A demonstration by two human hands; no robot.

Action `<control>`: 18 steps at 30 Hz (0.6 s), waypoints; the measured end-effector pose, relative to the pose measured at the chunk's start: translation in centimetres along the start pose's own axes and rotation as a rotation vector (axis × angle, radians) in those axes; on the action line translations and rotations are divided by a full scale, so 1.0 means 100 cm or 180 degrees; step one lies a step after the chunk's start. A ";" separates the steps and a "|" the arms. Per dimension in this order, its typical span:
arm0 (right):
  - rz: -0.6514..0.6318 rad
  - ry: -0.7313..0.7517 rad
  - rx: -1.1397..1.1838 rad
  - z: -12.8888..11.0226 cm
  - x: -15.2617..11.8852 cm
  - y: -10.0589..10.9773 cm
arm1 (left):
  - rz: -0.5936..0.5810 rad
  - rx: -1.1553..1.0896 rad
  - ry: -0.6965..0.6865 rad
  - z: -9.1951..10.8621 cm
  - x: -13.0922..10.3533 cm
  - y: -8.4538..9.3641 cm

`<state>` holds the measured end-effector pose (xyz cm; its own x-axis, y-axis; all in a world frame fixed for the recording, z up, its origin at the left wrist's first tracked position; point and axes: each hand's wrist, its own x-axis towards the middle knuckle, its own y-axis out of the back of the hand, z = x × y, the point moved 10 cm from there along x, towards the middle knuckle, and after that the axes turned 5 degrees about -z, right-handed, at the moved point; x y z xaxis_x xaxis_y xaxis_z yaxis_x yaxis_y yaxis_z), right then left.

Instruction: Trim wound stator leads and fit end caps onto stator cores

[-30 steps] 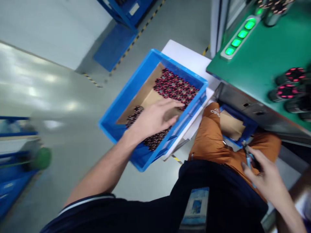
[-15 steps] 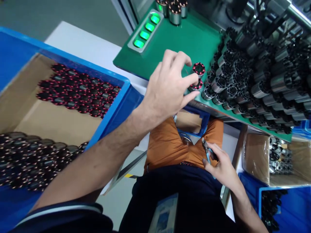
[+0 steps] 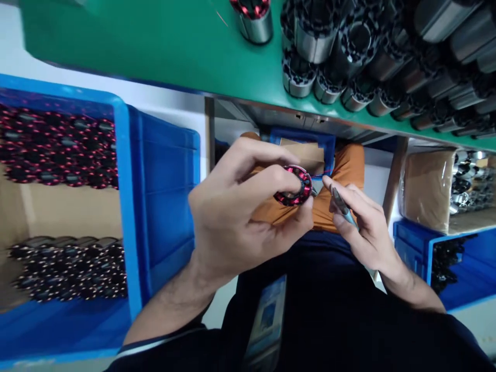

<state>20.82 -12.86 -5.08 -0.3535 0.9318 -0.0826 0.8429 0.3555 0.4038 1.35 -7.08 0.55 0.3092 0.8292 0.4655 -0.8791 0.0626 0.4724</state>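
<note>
My left hand (image 3: pixel 236 212) is closed on a motor stator (image 3: pixel 306 191) with red copper windings, one finger reaching into its centre hole. It is held over my lap, its ring face turned up. Small pliers (image 3: pixel 343 206) with light-blue handles lie in my right hand (image 3: pixel 368 227), just right of the stator. From the stator a thin red wire runs toward the fingertips of that hand; whether they pinch it I cannot tell. On the green bench top (image 3: pixel 155 46) another red-wound stator (image 3: pixel 256 26) stands upright.
Stacked bare stator cores (image 3: pixel 298 77) crowd the bench's right side. To the left, a blue crate (image 3: pixel 127 206) holds rows of wound stators on cardboard. At right are a cardboard-lined box (image 3: pixel 426 191) of metal parts and a blue bin (image 3: pixel 430 258) of dark parts.
My left hand has taken one red-wound stator off the bench and brought it down over my lap. My right hand, with the pliers, has come up close to it. The view has shifted.
</note>
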 end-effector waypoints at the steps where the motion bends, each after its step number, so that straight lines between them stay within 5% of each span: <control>1: -0.0035 -0.0016 -0.0013 -0.003 0.002 -0.002 | 0.0040 -0.0010 -0.0056 -0.001 -0.001 -0.001; 18: -0.0041 -0.0082 -0.0074 -0.007 0.012 -0.010 | 0.0260 0.0272 0.0051 -0.001 -0.012 0.002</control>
<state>19.28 -12.15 -4.99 -0.3535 0.9288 -0.1112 0.8286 0.3661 0.4235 0.73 -7.96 0.00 0.2314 0.8385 0.4932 -0.8668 -0.0525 0.4960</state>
